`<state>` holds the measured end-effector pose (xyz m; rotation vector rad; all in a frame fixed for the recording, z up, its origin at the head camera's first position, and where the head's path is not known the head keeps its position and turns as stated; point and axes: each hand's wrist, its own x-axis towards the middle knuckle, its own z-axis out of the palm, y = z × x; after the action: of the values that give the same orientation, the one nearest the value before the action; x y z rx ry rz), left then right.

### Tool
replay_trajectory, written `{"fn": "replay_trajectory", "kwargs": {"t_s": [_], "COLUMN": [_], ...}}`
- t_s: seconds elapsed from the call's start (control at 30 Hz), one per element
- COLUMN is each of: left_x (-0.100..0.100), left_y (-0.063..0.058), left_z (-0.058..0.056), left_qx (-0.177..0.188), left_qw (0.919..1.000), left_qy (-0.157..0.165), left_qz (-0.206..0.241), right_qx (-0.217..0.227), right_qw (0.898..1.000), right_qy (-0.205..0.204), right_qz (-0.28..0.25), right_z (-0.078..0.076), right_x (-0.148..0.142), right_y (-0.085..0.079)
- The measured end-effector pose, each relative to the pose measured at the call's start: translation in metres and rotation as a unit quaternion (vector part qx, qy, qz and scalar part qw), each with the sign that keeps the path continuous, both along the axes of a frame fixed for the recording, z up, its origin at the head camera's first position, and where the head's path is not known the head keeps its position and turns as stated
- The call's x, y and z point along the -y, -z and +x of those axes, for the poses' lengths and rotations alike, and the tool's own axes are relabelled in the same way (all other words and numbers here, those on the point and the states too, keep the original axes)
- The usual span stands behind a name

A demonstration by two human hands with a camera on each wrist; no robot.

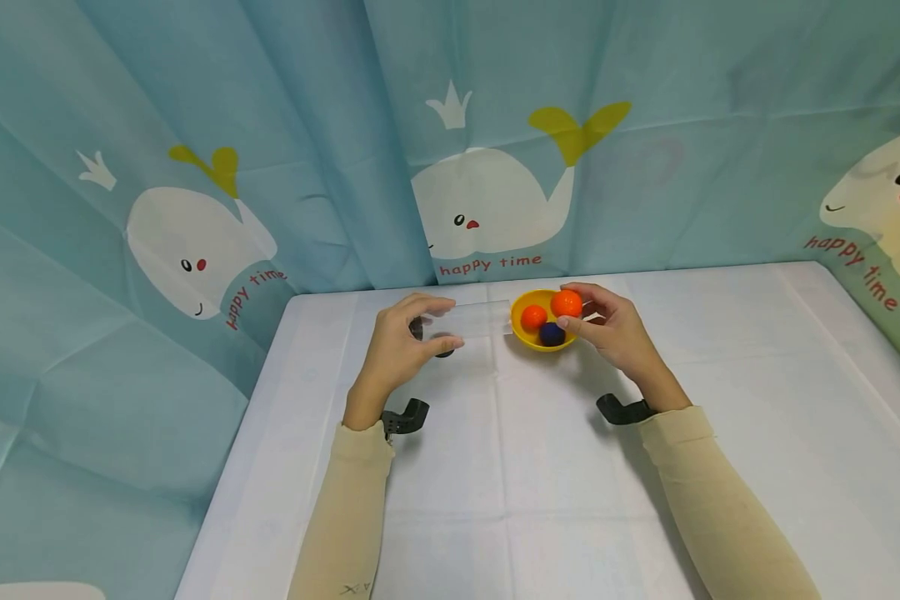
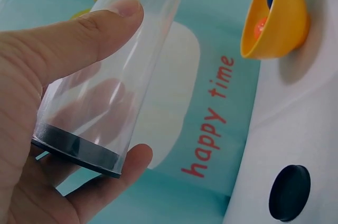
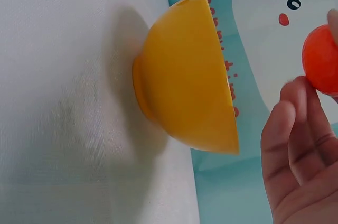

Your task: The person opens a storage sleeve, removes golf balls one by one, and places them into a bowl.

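My left hand (image 1: 393,346) grips a clear plastic tube (image 1: 483,319) near its black-capped end (image 2: 79,149). The tube's other end reaches toward a yellow bowl (image 3: 185,76), which stands upright on the white-covered table. Over the bowl's right side, my right hand (image 1: 615,333) pinches an orange ball (image 1: 567,303) between thumb and fingertips. In the right wrist view this held ball (image 3: 322,60) is beyond the bowl's rim, partly cut off by the frame edge. Inside the bowl lie another orange ball (image 1: 534,317) and a dark blue ball (image 1: 552,334). Nothing is visible inside the tube.
A round black lid (image 2: 289,193) lies on the table below the left hand, mostly hidden in the head view. Behind the table's far edge hangs a blue-green curtain (image 1: 330,167) with whale prints. Each wrist wears a black strap mount (image 1: 407,417).
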<state>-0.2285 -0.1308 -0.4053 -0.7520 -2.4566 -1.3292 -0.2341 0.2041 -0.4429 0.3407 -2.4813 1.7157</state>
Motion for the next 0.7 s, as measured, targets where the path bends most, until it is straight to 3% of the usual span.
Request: {"fn": "replay_trajectory", "kwargs": {"t_s": [0.27, 0.7], "left_x": [-0.001, -0.002], "left_y": [0.0, 0.001], "left_z": [0.0, -0.001], "left_qx": [0.001, 0.013], "left_qw": [1.0, 0.9998], "left_qy": [0.001, 0.006], "left_qz": [0.0, 0.014], "right_qx": [-0.001, 0.025], "right_qw": [1.0, 0.997], "right_qy": [0.012, 0.062], "right_qz": [-0.002, 0.042], "right_z": [-0.001, -0.005], "right_x": [-0.001, -0.009], "right_y": [0.001, 0.011]}}
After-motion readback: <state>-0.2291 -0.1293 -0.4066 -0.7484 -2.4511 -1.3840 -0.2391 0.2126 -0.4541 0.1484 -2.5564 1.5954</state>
